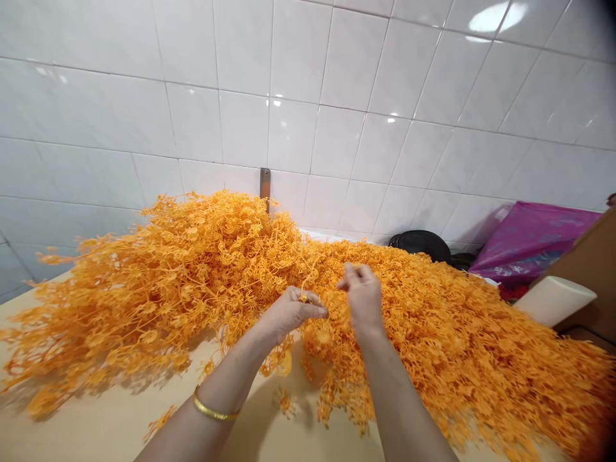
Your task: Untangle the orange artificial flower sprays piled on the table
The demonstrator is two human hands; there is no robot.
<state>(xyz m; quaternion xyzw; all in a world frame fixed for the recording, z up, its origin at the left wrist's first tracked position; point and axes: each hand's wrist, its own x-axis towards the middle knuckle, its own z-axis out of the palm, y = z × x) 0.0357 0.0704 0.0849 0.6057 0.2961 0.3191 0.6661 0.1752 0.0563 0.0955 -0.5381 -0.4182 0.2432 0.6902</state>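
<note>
My left hand [292, 313] pinches an orange plastic flower sprig [310, 277] between thumb and fingers, and its thin stem stands up above the fingers. A little to the right, my right hand [364, 300] is closed with the fingertips pressed together; what they hold, if anything, is too small to make out. On the left lies a tall heap of branched orange plastic flower stems [192, 269]. Behind and right of my hands spreads a lower pile of small orange plastic flower pieces [457, 321].
The pale yellow table [269, 443] meets a white tiled wall [298, 77]. At the back right are a black round item [421, 244], a purple bag [534, 237], a white cylinder [553, 300] and a brown box [594, 256]. A dark metal strip [265, 186] stands against the wall.
</note>
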